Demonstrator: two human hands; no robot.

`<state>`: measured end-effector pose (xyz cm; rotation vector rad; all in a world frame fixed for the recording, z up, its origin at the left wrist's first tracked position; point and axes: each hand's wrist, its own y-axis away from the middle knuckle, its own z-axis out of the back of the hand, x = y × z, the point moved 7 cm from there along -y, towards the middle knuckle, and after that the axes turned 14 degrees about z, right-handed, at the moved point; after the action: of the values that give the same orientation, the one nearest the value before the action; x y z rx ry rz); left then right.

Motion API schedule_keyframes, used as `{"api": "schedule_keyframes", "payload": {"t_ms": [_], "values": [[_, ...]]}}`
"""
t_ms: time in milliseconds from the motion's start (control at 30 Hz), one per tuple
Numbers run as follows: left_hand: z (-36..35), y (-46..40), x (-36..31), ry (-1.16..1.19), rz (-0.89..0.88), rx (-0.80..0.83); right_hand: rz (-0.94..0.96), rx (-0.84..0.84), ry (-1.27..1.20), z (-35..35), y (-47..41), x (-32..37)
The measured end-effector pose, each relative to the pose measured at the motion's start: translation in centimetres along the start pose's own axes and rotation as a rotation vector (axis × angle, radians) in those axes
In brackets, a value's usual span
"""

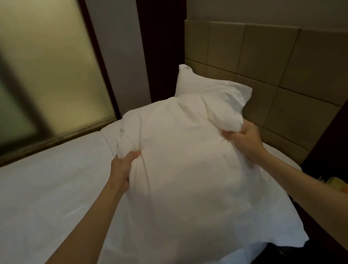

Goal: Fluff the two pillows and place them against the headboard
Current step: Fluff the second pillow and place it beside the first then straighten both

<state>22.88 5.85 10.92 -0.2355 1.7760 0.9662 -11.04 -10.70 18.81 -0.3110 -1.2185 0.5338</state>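
A large white pillow [183, 173] hangs in front of me above the bed, held by both hands. My left hand [122, 168] pinches a fold of its cover on the left side. My right hand [243, 140] grips a bunched fold on the right side. Behind it, a second white pillow [205, 87] leans against the tan padded headboard [278, 63], its lower part hidden by the held pillow.
The white bed sheet [38, 206] spreads out to the left. A frosted glass panel [37, 70] stands beyond the bed. A dark nightstand [343, 197] with a yellow-orange object sits at the right, beside a dark wooden frame.
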Motion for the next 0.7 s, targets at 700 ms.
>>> {"api": "schedule_keyframes", "payload": {"t_ms": [700], "values": [[-20.1,-13.8,3.1,-0.078,0.137,0.089,0.131,0.002,0.387,7.6,-15.6,-10.3]]}}
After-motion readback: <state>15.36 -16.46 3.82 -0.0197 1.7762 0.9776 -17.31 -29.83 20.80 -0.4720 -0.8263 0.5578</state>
